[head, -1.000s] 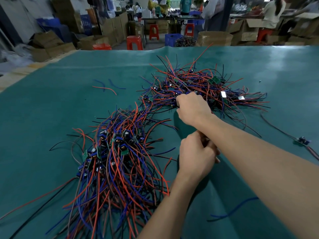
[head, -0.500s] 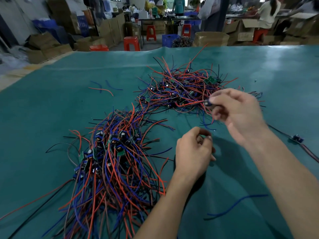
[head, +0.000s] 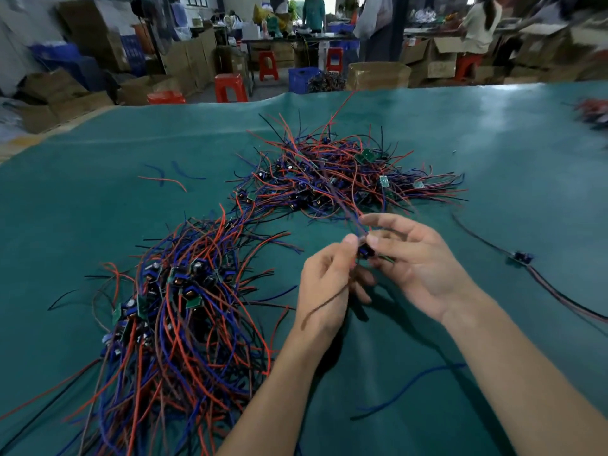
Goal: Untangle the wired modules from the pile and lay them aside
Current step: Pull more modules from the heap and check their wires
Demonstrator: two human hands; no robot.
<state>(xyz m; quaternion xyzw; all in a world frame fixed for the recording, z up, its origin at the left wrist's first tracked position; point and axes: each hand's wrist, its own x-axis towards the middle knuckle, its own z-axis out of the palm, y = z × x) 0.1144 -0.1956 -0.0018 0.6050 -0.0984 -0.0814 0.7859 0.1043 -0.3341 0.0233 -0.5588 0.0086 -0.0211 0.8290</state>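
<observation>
A tangled pile (head: 332,179) of small circuit modules with red, blue and black wires lies in the middle of the green table (head: 98,199). A second, larger heap of wired modules (head: 177,301) spreads at the near left. Between the two, above the table, my left hand (head: 324,284) and my right hand (head: 414,258) meet at one small dark blue module (head: 365,251). Both pinch it between thumb and fingers. Its wires run up toward the far pile, and a dark wire hangs down across my left hand.
One separate module (head: 521,257) with long wires lies on the table at the right. Loose wires lie at far left (head: 164,177) and near my right forearm, a blue one (head: 408,386). Beyond the table's far edge stand cardboard boxes, red stools and people.
My right hand left the far pile with a module and carried it back to my left hand. Both hands now hold it together, and the view has tilted slightly.
</observation>
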